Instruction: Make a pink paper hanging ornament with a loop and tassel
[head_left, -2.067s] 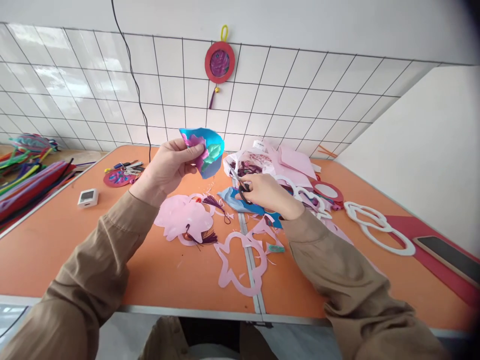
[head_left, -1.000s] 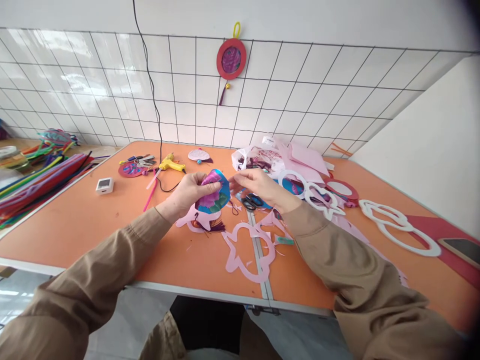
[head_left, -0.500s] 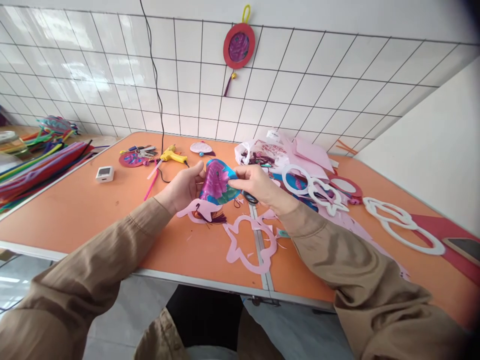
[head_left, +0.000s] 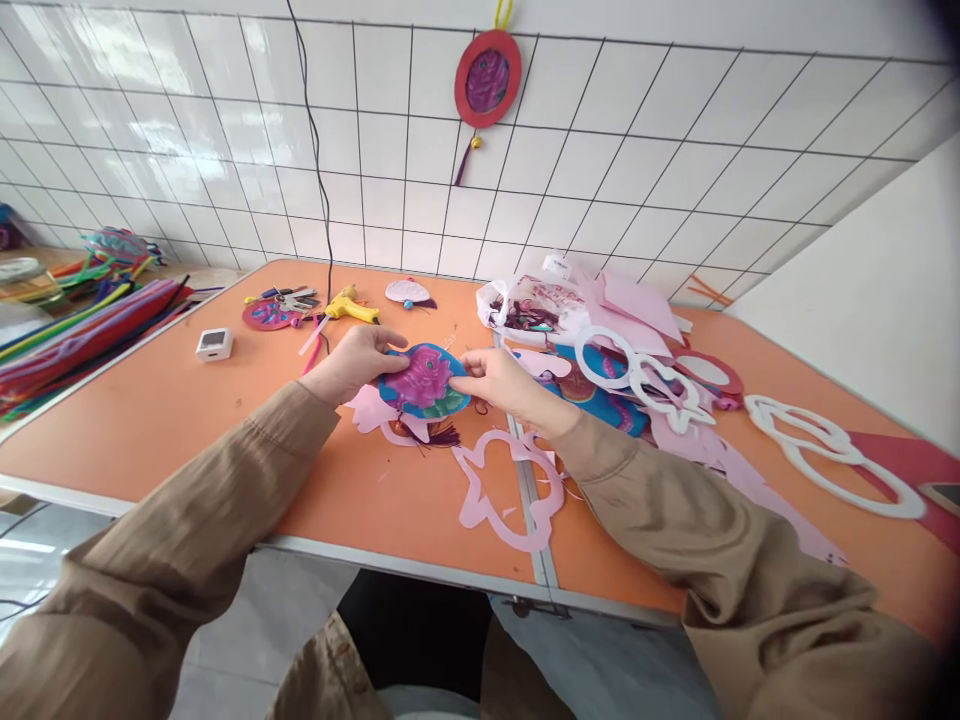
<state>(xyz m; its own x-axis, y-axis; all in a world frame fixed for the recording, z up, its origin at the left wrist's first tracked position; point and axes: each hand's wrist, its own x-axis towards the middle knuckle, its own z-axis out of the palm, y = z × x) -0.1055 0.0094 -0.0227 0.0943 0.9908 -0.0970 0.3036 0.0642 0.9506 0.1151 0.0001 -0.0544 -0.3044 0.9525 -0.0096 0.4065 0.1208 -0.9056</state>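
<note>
Between both hands is a blue oval fabric piece (head_left: 424, 380) with a purple flower pattern and some green. My left hand (head_left: 358, 362) pinches its left edge, thumb on top. At its right edge, my right hand (head_left: 501, 385) grips it between thumb and fingers. Just below lies a pink cut-out piece (head_left: 373, 412) with a dark tassel (head_left: 439, 433), partly hidden under the fabric. A pink cut-out frame with a wavy outline (head_left: 474, 500) rests nearer the table's front edge.
A yellow glue gun (head_left: 352, 306) lies behind my left hand, near a small white device (head_left: 214, 344). White ring-shaped cut-outs (head_left: 604, 358), pink sheets (head_left: 641, 308) and a plastic bag (head_left: 491, 305) crowd the right side. Colourful pipe cleaners (head_left: 97, 335) are far left. A round red ornament (head_left: 463, 95) hangs on the tiled wall.
The fabric piece has gone from tilted up and bent to flatter and lower, its oval face now showing. My left hand has shifted its hold, thumb now over the left edge.
</note>
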